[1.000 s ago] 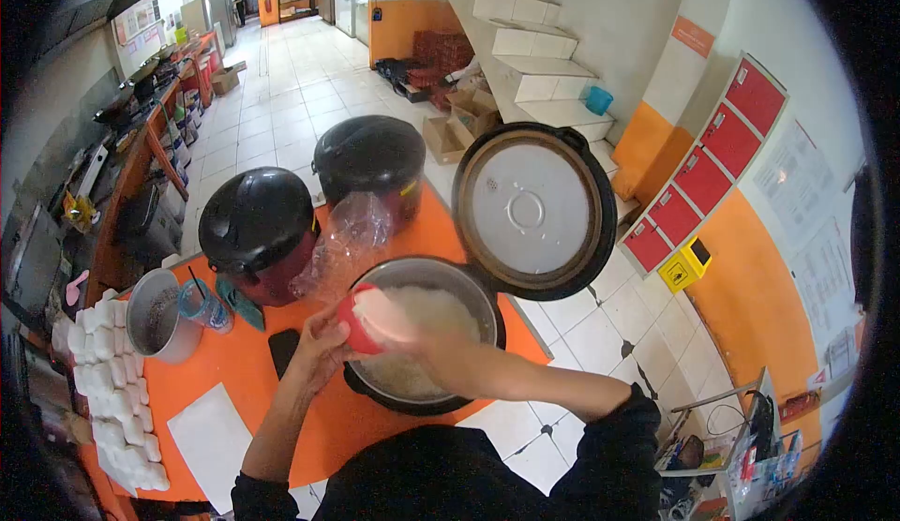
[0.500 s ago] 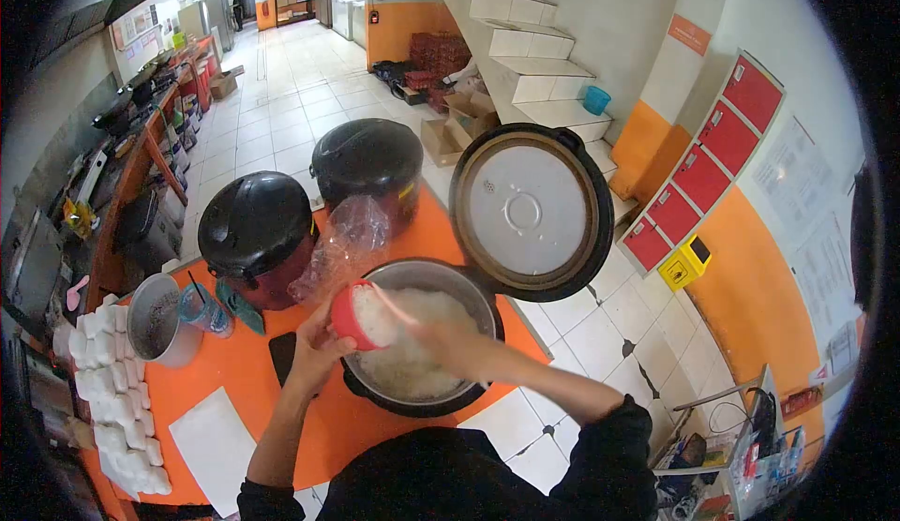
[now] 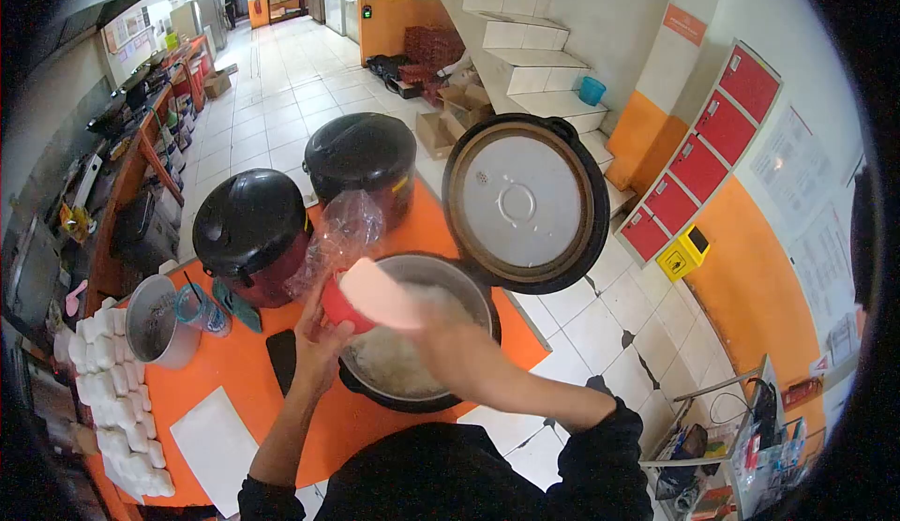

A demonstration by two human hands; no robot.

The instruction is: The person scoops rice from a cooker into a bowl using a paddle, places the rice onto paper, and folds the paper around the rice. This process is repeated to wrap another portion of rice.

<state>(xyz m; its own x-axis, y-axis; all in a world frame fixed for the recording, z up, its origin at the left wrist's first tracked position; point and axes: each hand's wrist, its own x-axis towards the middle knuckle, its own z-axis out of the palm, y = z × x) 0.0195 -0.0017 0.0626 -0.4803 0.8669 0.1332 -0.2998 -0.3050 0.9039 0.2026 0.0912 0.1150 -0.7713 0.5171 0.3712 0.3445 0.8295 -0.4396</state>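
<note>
My left hand [image 3: 321,343] is wrapped round a small red bowl [image 3: 343,309] at the left rim of an open cooker. A pale pink paddle [image 3: 380,294] lies across the bowl's mouth and hides what is inside. Its handle runs into my right hand [image 3: 445,338], closed and slightly blurred above the pot. White rice [image 3: 394,362] fills the metal pot [image 3: 467,282]. The cooker's round lid [image 3: 525,204] stands raised behind it, to the right.
Two black-lidded cookers [image 3: 249,223] [image 3: 361,157] and a clear plastic bag [image 3: 352,226] stand beyond the pot. At left are a metal pot [image 3: 167,334], a cup [image 3: 208,315], stacked white packages [image 3: 117,399], white paper [image 3: 217,446] and a black phone-like object [image 3: 281,362].
The paddle has moved from the bowl's right side to lie flat over its mouth. Both hands have shifted slightly, and the view has tilted a little.
</note>
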